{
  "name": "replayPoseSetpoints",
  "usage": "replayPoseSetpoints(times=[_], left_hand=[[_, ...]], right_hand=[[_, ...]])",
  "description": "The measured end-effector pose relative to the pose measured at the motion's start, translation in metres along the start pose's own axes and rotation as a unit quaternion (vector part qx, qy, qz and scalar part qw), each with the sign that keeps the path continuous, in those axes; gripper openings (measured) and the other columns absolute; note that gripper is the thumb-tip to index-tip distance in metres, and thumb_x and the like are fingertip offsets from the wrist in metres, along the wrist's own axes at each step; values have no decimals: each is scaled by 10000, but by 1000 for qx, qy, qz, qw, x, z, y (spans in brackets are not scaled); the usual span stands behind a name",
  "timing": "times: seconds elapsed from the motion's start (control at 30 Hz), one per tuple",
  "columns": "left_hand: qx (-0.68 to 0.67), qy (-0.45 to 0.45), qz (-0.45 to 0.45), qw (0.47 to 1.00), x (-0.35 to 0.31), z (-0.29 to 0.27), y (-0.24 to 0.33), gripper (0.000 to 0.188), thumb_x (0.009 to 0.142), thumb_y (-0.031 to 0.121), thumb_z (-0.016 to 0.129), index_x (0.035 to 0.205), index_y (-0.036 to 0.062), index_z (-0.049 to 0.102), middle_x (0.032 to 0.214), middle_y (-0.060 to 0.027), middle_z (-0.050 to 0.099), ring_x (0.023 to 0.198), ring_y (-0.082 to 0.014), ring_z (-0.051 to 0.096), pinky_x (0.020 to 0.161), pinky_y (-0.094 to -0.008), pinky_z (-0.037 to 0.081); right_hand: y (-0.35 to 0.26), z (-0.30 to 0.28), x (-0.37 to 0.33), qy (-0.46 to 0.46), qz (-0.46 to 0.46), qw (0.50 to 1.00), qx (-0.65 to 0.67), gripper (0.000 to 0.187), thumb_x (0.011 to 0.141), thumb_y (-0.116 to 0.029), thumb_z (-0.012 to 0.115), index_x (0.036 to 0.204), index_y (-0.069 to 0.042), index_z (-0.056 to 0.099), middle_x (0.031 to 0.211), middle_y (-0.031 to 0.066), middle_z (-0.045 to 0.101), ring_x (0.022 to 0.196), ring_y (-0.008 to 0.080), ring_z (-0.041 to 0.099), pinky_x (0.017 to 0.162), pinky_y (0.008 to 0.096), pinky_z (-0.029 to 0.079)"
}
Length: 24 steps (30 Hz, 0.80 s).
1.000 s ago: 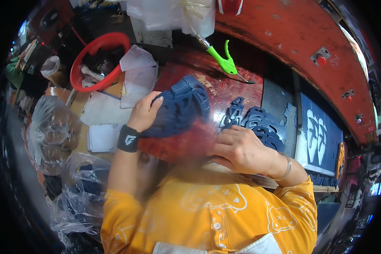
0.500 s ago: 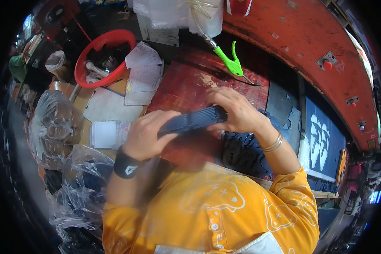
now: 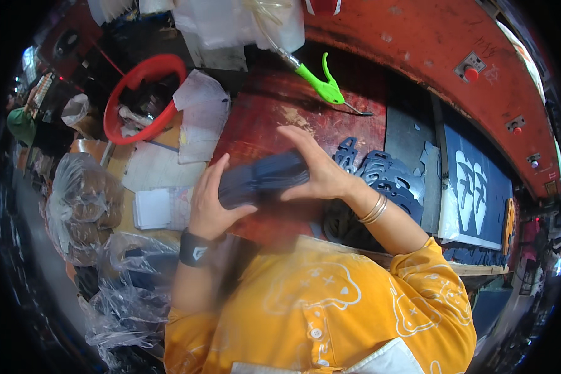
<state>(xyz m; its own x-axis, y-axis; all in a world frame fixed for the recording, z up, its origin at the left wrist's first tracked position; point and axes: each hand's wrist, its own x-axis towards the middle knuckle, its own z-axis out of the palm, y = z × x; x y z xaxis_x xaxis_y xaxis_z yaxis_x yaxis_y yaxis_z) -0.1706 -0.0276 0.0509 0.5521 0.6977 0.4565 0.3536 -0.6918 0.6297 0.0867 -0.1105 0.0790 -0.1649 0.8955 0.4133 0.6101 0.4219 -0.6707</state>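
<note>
Between my two hands is a stack of dark blue flat pieces (image 3: 265, 179), smeared by motion, so its outline is unclear. My left hand (image 3: 209, 201) holds the stack's left end, thumb along the near side and fingers up the far side. At the opposite end, my right hand (image 3: 322, 167) has its thumb against the near corner, while its fingers reach up past the far edge. The stack is above the red worn board (image 3: 246, 134). Close to my right wrist lies a pile of dark cut-out pieces (image 3: 389, 177), partly covered by my forearm.
A green air blow gun (image 3: 321, 84) lies on the board's far part. Farther left stand a red basin (image 3: 113, 115), papers (image 3: 202, 118) and clear plastic bags (image 3: 84, 193). To the right are a dark sheet with white shoe-sole shapes (image 3: 470, 193) and a red machine beam (image 3: 411, 37).
The stack has turned, its ribbed edge giving way to a broader blurred face. My right fingers have lifted off its top and straightened; my left fingers have spread. The whole view has shifted slightly.
</note>
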Motion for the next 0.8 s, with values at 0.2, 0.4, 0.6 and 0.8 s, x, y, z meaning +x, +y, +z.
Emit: replayPoseSetpoints(times=[0.2, 0.4, 0.6, 0.8], left_hand=[[-38, -32, -4, 999, 5, 7, -5, 610, 639, 195, 858, 1178, 70, 600, 1009, -130, 680, 902, -315, 662, 802, -377, 524], [-43, -49, -14, 998, 12, 1, 4, 567, 661, 177, 835, 1173, 87, 609, 1022, -138, 669, 916, -299, 656, 789, -385, 522], [-48, -64, 7, 997, 2, -1, -2, 743, 673, 155, 819, 1332, 73, 485, 1133, -153, 605, 1096, -339, 565, 938, -422, 448], [-134, -142, -207, 959, -10, -17, -14, 744, 692, 118, 793, 1354, 67, 456, 1263, -180, 552, 1174, -300, 545, 1009, -394, 424]], right_hand=[[1, 2, -6, -73, 139, 987, -18, 958, 643, -235, 857, 1424, -64, 330, 1260, 190, 540, 1162, 344, 544, 987, 399, 441], [-4, 3, -12, -20, 63, 998, 3, 730, 703, -197, 820, 1324, -34, 473, 1213, 185, 587, 1109, 323, 588, 934, 380, 479], [4, 4, -8, 62, -22, 996, -53, 632, 708, -166, 811, 1264, -52, 533, 1109, 145, 635, 1015, 293, 627, 895, 363, 496], [9, -3, -12, -4, 132, 986, 99, 610, 724, -106, 803, 1261, -17, 528, 1129, 121, 619, 1038, 211, 606, 897, 323, 486]])
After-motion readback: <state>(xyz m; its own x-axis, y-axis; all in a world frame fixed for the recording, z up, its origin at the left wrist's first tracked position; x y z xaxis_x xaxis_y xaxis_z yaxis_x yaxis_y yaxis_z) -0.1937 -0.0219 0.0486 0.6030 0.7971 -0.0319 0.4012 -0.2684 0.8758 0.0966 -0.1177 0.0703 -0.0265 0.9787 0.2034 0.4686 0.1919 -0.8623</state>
